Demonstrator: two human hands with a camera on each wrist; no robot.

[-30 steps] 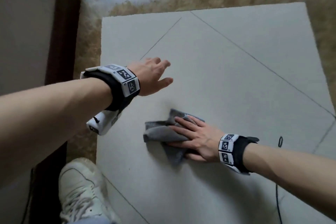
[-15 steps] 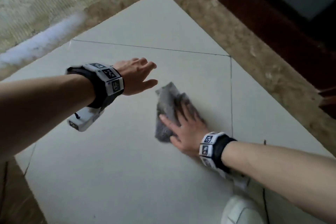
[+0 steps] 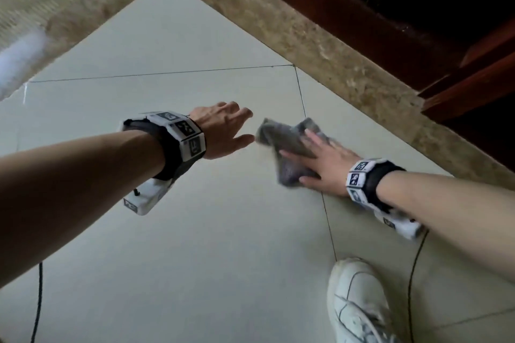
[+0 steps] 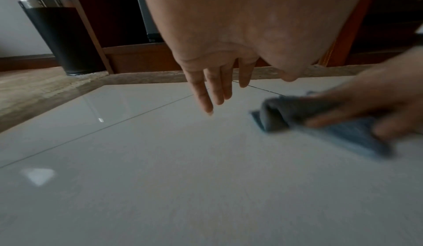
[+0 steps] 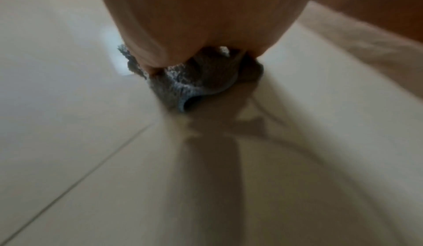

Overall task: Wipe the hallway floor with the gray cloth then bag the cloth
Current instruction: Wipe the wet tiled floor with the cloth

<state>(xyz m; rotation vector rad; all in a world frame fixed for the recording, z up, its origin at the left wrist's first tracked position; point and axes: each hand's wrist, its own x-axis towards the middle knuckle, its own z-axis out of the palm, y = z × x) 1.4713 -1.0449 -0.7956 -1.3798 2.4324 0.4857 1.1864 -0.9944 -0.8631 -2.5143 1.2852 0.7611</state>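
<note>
The crumpled gray cloth lies on the pale tiled floor near the brown stone border. My right hand lies flat on top of it, fingers straight, pressing it to the tile. The left wrist view shows the cloth under that right hand, and the right wrist view shows the cloth bunched under my palm. My left hand hovers open just left of the cloth, holding nothing; its fingers hang straight above the floor. No bag is in view.
A brown stone border and dark wood door frame run along the right. A black bin stands beyond the border. My white shoe is at the lower right, with thin cables trailing on the floor.
My right hand has slid the cloth across the tile toward the stone border. The view has swung right, and my left hand stays open beside the cloth.
</note>
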